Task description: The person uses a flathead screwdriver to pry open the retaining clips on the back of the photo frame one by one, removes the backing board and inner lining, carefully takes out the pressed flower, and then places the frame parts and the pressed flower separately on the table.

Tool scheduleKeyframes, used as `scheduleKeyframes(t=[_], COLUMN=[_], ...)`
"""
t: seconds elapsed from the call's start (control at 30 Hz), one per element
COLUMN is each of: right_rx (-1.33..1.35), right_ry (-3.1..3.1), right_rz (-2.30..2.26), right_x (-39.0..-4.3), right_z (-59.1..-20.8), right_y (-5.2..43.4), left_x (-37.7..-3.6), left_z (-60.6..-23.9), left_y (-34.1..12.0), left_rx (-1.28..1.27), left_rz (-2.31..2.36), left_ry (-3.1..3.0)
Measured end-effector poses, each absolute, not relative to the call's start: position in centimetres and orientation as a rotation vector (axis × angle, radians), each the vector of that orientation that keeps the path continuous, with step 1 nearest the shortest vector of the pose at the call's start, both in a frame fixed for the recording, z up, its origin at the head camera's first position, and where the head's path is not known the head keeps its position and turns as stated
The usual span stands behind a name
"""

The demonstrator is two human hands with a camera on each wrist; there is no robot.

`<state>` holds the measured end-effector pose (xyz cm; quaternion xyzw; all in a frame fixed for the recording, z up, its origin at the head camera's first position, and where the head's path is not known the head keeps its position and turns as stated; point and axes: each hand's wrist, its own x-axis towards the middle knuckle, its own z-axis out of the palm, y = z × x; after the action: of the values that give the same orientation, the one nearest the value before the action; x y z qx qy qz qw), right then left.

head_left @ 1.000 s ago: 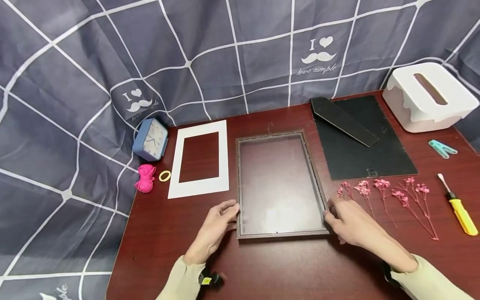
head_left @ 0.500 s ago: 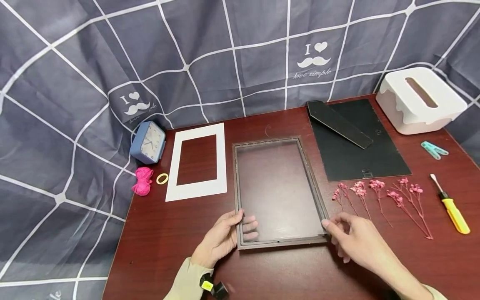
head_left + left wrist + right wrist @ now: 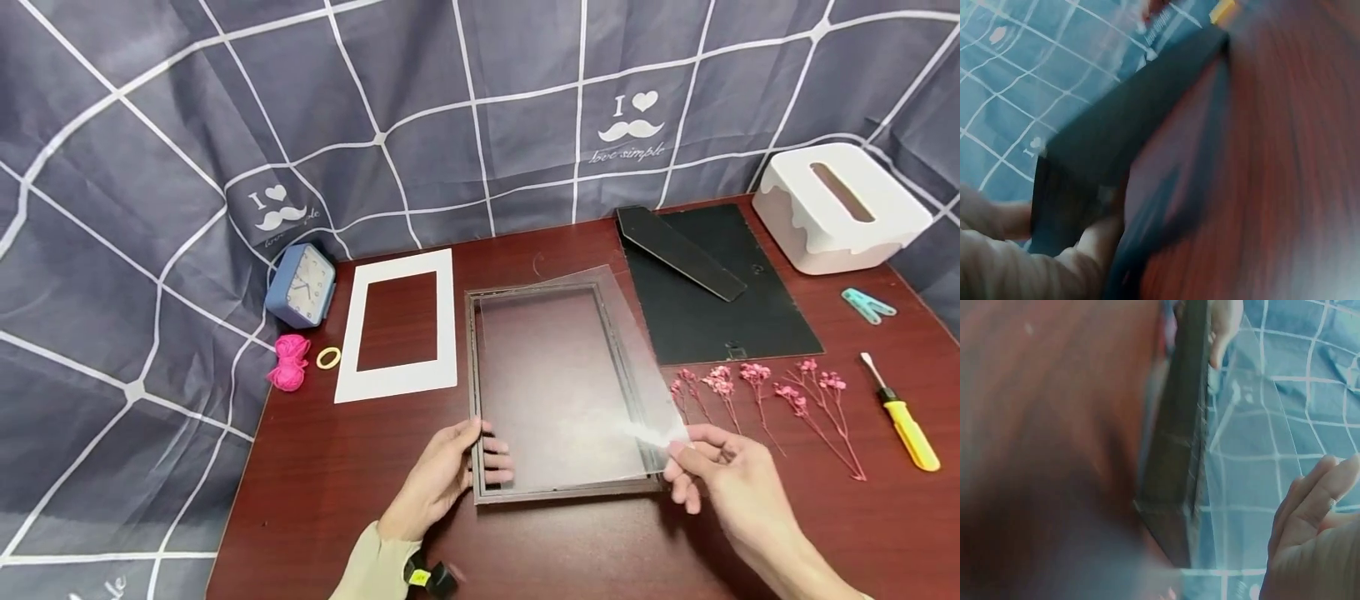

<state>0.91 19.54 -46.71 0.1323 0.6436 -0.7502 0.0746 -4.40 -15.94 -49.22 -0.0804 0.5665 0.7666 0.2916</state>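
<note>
The clear sheet (image 3: pixel 577 375) is judged to be mid-removal from the picture frame (image 3: pixel 551 492): its right edge is raised above the frame, its left edge still low inside it. The right hand (image 3: pixel 720 475) pinches the sheet's near right corner between thumb and fingers. The left hand (image 3: pixel 450 475) grips the frame's left rail, fingers curled over into the opening. The next move calls for a level lift, with the frame held down.

The frame lies flat on a dark red wooden table (image 3: pixel 337 467). Left of the frame lies a white mat board (image 3: pixel 397 383); right of it lie pink dried flowers (image 3: pixel 757 383); behind those lies a black backing board (image 3: pixel 720 308). A grey checked cloth (image 3: pixel 225 125) hangs behind.
</note>
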Motion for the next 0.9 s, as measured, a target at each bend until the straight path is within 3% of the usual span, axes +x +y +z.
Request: scheduleKeyframes(t=[0.2, 0.33, 0.6, 0.9], right_rx=[0.278, 0.207, 0.058, -0.14], right_ry=[2.077, 2.396, 2.64, 2.585], right_rz=[-2.203, -1.896, -1.524, -1.205], right_x=[-0.2, -3.8, -17.5, -32.4], right_z=[-44.3, -41.3, -36.2, -35.1], right_y=[23.1, 25.6, 28.8, 29.4], left_x=[-3.4, -2.6, -1.0, 0.5], left_z=[-48.5, -47.7, -46.2, -45.8], left_y=[-17.3, -18.1, -18.5, -17.6], left_rx=[-0.154, -0.136, -0.011, 0.014], left_rz=[1.853, 1.695, 1.356, 1.217], left_ry=[1.769, 2.033, 2.378, 2.425])
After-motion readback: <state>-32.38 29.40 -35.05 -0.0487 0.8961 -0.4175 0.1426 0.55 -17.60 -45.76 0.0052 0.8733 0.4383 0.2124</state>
